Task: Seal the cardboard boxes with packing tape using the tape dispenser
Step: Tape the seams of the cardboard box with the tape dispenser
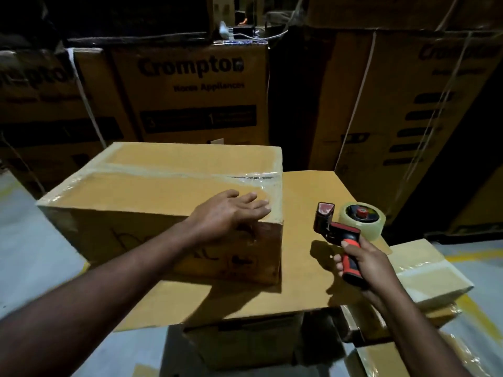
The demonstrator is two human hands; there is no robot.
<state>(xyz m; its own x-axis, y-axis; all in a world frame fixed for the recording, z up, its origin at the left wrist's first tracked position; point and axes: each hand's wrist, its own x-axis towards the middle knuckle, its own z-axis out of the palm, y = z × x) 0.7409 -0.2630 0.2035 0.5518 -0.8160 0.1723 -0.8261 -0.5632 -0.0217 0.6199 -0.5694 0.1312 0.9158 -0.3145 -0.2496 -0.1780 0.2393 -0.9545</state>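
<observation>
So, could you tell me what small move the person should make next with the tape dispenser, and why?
Probably swing the tape dispenser left to the near right corner of the box. The left hand lies flat on it there, steadying it, the centre seam carries tape, and the right hand holds the dispenser off to the side.

Left hand (228, 213) on taped box (152, 191), right hand (367, 265) gripping dispenser (340, 229)

Stacked Crompton cartons (190, 96) (white cables (246, 36) on top) stand behind; grey floor (27, 240) below.
</observation>
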